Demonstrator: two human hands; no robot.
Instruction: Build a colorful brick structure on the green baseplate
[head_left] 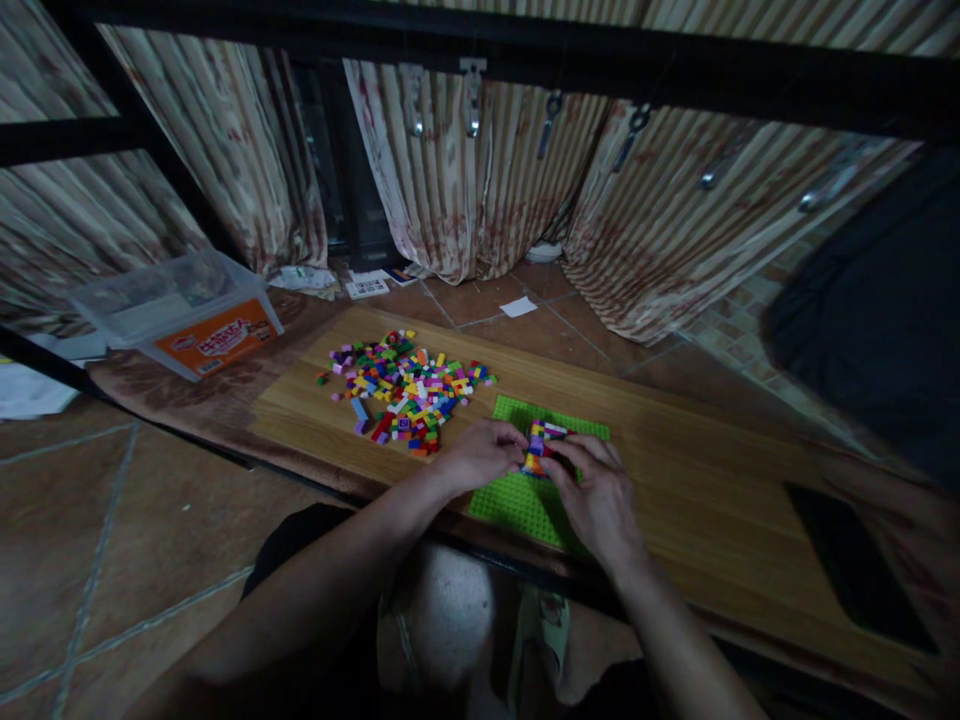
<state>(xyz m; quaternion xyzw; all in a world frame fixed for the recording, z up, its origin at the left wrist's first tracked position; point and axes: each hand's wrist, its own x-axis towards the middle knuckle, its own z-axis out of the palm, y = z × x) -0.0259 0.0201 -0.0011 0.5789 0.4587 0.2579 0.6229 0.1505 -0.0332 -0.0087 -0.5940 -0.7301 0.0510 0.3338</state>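
left hand: the left hand is on the left side of the small brick build, with its fingers bent and fingertips at the edge; if they press together on a brick, i cannot tell.
right hand: the right hand reaches from the right side, its fingers and thumb bent over the build and touching it; how firmly they are closed, i cannot tell.
brick build: it is between the two hands, with yellow, purple, orange, red and white parts, and it is partly covered by the fingers.
green baseplate: the studded green baseplate lies flat under both hands and under the build.
loose bricks: the heap of loose bricks, in many colours, is spread to the left of the left hand and a little farther away.
wooden board: the wooden board carries baseplate and heap, and continues far to the right of the right hand.
black flat object: the black flat object lies well to the right of the right hand.
plastic box: the clear plastic box with orange label stands beyond the heap, far left of the left hand.
curtains: the striped curtains hang ahead of both hands, beyond the board.
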